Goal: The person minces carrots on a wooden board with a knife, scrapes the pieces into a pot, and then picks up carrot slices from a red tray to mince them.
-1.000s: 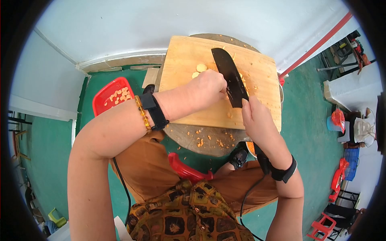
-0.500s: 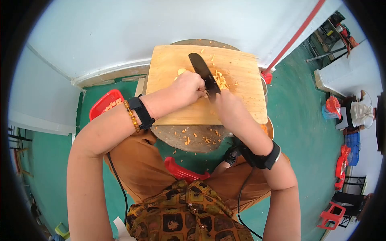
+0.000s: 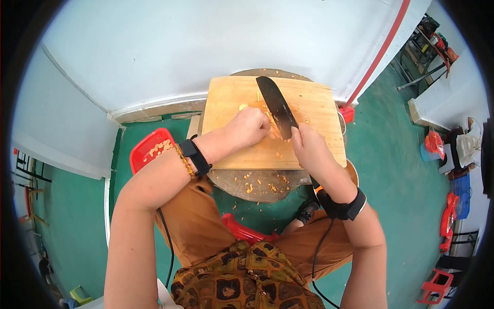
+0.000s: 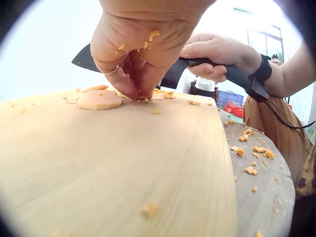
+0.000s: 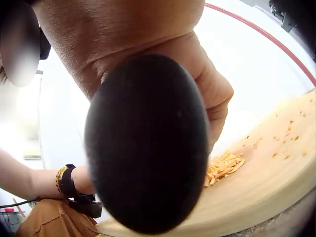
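My right hand (image 3: 312,149) grips the handle of a black cleaver (image 3: 276,105), whose blade stands over the wooden cutting board (image 3: 226,92). Beside the blade, my left hand (image 3: 250,126) has curled fingers with their tips down on the board; in the left wrist view, orange crumbs stick to this hand (image 4: 143,44), and what lies under the fingertips is hidden. Flat orange slices (image 4: 98,99) lie next to it. A heap of thin orange shreds (image 5: 224,168) shows on the board in the right wrist view, where the dark handle end (image 5: 148,143) fills the middle.
Under the board is a round stump (image 3: 247,185) strewn with orange bits. A red tray (image 3: 150,149) with orange pieces stands on the floor at the left. At the right is a metal bowl (image 3: 352,172), partly behind my forearm. A white wall (image 3: 206,46) rises beyond the board.
The head view has shifted. The blade has moved relative to the left hand, which stays curled on the board; the right hand keeps its grip on the cleaver.
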Action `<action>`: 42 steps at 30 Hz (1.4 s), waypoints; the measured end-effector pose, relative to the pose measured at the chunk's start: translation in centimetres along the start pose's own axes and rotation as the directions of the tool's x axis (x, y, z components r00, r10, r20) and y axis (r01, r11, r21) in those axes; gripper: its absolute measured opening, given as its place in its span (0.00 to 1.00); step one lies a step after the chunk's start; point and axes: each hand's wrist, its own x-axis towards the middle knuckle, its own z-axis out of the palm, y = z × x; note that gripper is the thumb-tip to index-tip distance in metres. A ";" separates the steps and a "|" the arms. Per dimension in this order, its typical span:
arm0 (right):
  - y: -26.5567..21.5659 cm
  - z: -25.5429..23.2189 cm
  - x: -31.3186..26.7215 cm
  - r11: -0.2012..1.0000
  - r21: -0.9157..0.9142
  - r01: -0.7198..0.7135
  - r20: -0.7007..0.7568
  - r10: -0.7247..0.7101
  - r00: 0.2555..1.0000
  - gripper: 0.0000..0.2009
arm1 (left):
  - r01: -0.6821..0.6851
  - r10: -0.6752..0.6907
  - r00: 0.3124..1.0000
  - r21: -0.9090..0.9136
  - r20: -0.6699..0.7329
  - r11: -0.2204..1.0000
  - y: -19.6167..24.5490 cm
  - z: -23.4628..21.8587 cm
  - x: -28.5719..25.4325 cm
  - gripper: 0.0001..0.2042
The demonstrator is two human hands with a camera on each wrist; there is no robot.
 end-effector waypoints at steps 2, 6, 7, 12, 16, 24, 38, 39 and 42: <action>-0.3 -0.1 -0.4 0.994 -0.087 0.064 -0.022 -0.066 0.998 0.14 | -0.029 0.029 0.999 0.000 -0.026 1.000 -0.5 0.4 0.1 0.04; -0.5 0.3 -0.8 0.995 -0.076 0.061 -0.009 -0.061 0.998 0.13 | -0.053 0.053 0.998 0.001 -0.039 0.999 -0.7 0.6 0.1 0.03; -0.8 0.2 -0.9 0.994 -0.085 0.067 -0.012 -0.068 0.998 0.12 | -0.049 0.050 0.998 0.005 -0.039 0.999 -0.7 0.6 0.1 0.03; -0.2 0.8 -0.8 0.991 -0.104 0.083 0.008 -0.083 0.997 0.12 | -0.041 0.041 0.998 0.009 -0.043 0.999 -0.6 0.5 0.1 0.03; -0.9 0.7 -1.0 0.994 -0.086 0.064 -0.002 -0.065 0.998 0.12 | -0.021 0.022 1.000 0.033 -0.020 0.999 -0.2 0.3 0.2 0.04; -1.2 0.9 -1.0 0.988 -0.135 0.080 0.003 -0.080 0.997 0.13 | -0.003 0.003 1.000 0.000 -0.005 1.000 -0.4 0.5 0.1 0.03; -2.6 2.3 0.1 0.951 -0.308 -0.030 0.098 0.063 0.993 0.10 | -0.089 0.091 0.995 0.053 -0.033 0.995 -0.4 0.5 0.0 0.02; -2.2 2.3 0.2 0.954 -0.300 0.011 0.098 0.020 0.995 0.10 | -0.090 0.092 0.995 0.056 -0.032 0.994 -0.5 0.6 0.1 0.02; -0.9 2.8 0.8 0.950 -0.288 0.122 0.100 -0.097 0.990 0.10 | -0.098 0.101 0.994 0.087 -0.035 0.991 -0.8 0.8 0.0 0.02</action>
